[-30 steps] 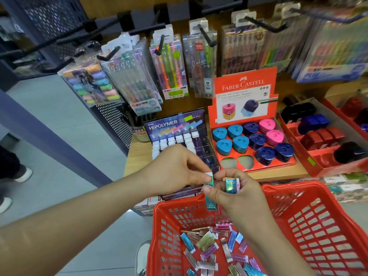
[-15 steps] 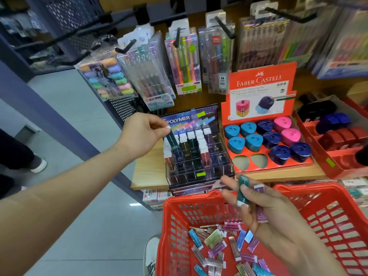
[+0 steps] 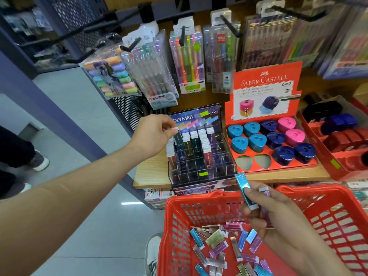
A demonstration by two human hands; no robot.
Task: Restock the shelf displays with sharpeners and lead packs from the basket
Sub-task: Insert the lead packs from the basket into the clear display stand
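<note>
Head view, left hand pinching lead pack at display edge

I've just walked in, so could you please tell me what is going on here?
A person is restocking. Their left hand pinches a dark white-capped lead pack at the back left of the clear acrylic lead display. Their right hand holds a shiny teal lead pack above the red plastic basket, where many loose foil packs lie.
</note>
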